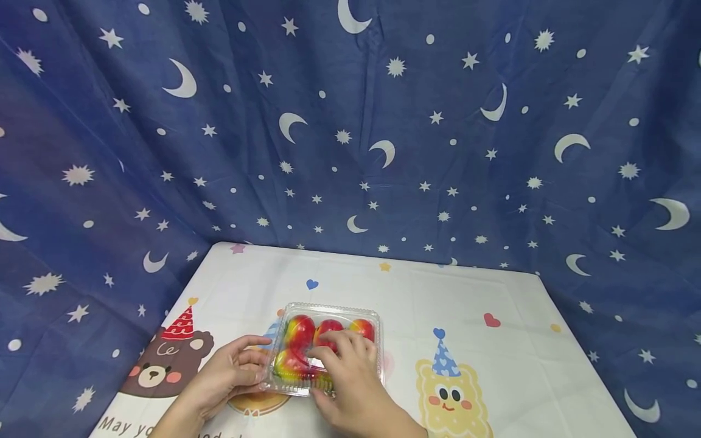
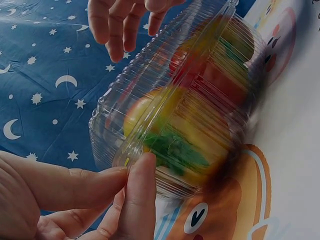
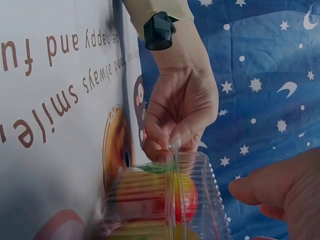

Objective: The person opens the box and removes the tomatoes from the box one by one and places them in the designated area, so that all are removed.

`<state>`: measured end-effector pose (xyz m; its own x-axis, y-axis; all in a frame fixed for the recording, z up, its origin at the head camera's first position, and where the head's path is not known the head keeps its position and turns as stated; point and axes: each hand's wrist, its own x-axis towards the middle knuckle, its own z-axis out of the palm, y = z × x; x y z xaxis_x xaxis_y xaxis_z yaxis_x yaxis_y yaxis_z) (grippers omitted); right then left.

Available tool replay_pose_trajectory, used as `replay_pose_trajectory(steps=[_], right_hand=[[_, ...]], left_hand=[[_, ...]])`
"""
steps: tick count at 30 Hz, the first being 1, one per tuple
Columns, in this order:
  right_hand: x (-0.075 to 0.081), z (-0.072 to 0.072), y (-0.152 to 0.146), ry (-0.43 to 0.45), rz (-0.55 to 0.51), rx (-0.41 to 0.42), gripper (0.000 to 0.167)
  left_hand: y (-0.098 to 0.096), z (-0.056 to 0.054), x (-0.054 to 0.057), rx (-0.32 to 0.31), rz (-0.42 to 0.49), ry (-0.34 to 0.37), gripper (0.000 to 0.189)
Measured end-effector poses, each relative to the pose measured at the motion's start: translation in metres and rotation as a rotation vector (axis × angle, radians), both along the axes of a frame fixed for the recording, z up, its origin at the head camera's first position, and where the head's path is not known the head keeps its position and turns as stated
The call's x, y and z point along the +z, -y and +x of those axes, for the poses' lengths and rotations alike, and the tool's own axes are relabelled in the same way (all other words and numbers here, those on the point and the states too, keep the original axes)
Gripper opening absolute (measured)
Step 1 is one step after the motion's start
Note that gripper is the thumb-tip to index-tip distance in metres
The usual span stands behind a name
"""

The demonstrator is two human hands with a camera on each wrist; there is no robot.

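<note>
A clear plastic clamshell box (image 1: 335, 310), lid down, sits on the table with several red-and-yellow fruits (image 1: 300, 330) inside. Something green and leaf-like (image 2: 175, 150) shows through its ribbed side in the left wrist view. At the box's near left corner, my left hand (image 1: 235, 374) pinches the rim between thumb and index finger; the right wrist view shows this pinch from across the box. My right hand (image 1: 353, 380) is over the lid with its fingers loosely bent. In the left wrist view, its fingertips hang apart from the box.
A white tablecloth (image 1: 438, 292) printed with a bear, a biscuit figure, hearts and lettering covers the table. Behind and beside it hangs a blue curtain (image 1: 416, 152) with moons and stars. A dark device (image 3: 159, 31) is worn on the left wrist.
</note>
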<state>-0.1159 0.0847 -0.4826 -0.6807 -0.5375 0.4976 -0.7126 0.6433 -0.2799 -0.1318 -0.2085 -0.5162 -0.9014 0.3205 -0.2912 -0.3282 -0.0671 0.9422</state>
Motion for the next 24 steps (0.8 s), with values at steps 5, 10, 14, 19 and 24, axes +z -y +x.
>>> replay_pose_trajectory(steps=[5, 10, 14, 19, 24], right_hand=[[0.000, -0.001, 0.005, -0.051, 0.025, 0.011, 0.065], [-0.001, 0.000, 0.011, -0.051, 0.035, 0.037, 0.061], [-0.001, 0.000, 0.014, -0.058, 0.038, 0.052, 0.057], [-0.001, 0.000, 0.017, -0.057, 0.043, 0.067, 0.053], [-0.001, 0.002, 0.022, -0.005, 0.068, 0.068, 0.048]], left_hand=[[0.002, 0.000, -0.001, -0.005, 0.005, -0.004, 0.078], [0.002, 0.000, -0.002, -0.024, 0.029, -0.014, 0.078], [0.002, 0.000, -0.002, -0.026, 0.033, -0.016, 0.078], [0.002, 0.000, -0.001, -0.027, 0.033, -0.017, 0.078], [0.002, 0.000, -0.002, -0.029, 0.039, -0.015, 0.077]])
